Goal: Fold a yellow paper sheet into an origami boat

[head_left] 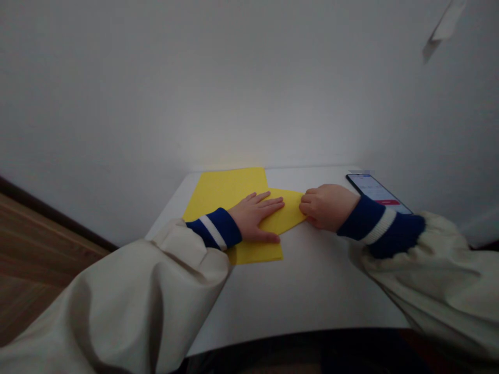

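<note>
A folded piece of yellow paper [290, 210] lies on the white table, narrowing towards the right. My left hand [259, 215] rests flat on it with the fingers spread. At its right end, my right hand [325, 206] is closed, fingertips pinching the paper's edge. Beneath the folded piece and my left hand is more yellow paper [230, 187], reaching back to the wall and forward past my left thumb. Whether that is one sheet or a stack, I cannot tell. My left hand and sleeve cover part of it.
A phone [376, 192] with its screen lit lies at the table's back right, beside my right cuff. The white table [312, 291] stands against a pale wall [249, 93]. Brown wooden furniture [35, 249] is at the left. A whitish object [448, 23] is on the wall, upper right.
</note>
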`<state>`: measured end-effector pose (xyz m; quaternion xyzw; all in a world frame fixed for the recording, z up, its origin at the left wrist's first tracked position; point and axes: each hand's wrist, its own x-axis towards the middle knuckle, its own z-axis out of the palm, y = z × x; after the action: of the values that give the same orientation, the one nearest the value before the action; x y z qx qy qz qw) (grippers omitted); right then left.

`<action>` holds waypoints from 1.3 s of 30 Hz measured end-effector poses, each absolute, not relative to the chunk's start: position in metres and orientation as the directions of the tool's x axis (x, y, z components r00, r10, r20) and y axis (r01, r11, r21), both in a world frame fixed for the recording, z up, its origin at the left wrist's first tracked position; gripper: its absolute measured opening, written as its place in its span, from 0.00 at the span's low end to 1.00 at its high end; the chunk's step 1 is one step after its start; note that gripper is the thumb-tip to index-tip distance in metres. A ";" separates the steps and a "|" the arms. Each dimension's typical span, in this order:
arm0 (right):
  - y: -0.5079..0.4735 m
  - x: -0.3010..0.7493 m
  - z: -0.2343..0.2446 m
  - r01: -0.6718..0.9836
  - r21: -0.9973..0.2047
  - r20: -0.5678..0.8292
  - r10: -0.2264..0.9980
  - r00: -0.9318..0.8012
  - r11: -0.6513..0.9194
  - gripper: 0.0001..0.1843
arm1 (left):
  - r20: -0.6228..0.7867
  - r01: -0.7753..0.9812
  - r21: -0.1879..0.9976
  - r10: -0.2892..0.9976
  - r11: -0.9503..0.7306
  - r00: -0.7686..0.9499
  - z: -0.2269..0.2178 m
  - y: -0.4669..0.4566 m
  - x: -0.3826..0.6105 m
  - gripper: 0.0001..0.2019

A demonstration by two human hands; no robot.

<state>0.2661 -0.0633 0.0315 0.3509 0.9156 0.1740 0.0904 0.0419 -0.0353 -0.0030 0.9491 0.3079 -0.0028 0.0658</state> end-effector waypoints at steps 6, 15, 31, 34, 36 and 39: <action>-0.065 0.265 0.028 0.629 0.424 0.187 0.617 -0.764 0.651 0.08 | 0.120 0.527 0.021 0.526 -0.850 0.842 0.008 -0.040 0.041 0.34; -0.067 0.262 0.022 0.774 0.130 0.556 0.601 -0.575 0.620 0.07 | 0.323 0.612 -0.248 0.532 -0.750 0.783 0.029 -0.056 0.041 0.12; -0.028 0.279 -0.022 0.318 -0.888 0.265 0.934 -0.240 0.334 0.32 | 0.455 0.076 0.880 0.879 -0.469 0.144 -0.001 -0.034 0.050 0.18; -0.029 0.277 -0.022 0.195 -0.947 0.178 0.921 -0.346 0.256 0.21 | 0.327 0.039 0.941 0.934 -0.335 0.145 -0.004 -0.036 0.052 0.20; -0.029 0.276 -0.021 0.107 -0.975 0.153 0.938 -0.312 0.195 0.19 | 0.266 0.068 0.958 0.951 -0.279 0.156 -0.004 -0.038 0.051 0.23; -0.031 0.274 -0.018 -0.010 -0.989 0.145 0.967 -0.209 0.146 0.18 | 0.213 0.104 0.968 0.964 -0.230 0.158 -0.002 -0.040 0.049 0.26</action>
<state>0.2741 -0.0314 -0.0179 0.4080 0.5864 -0.5104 -0.4787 0.0493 -0.0403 -0.0024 0.6173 0.4326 0.4838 0.4446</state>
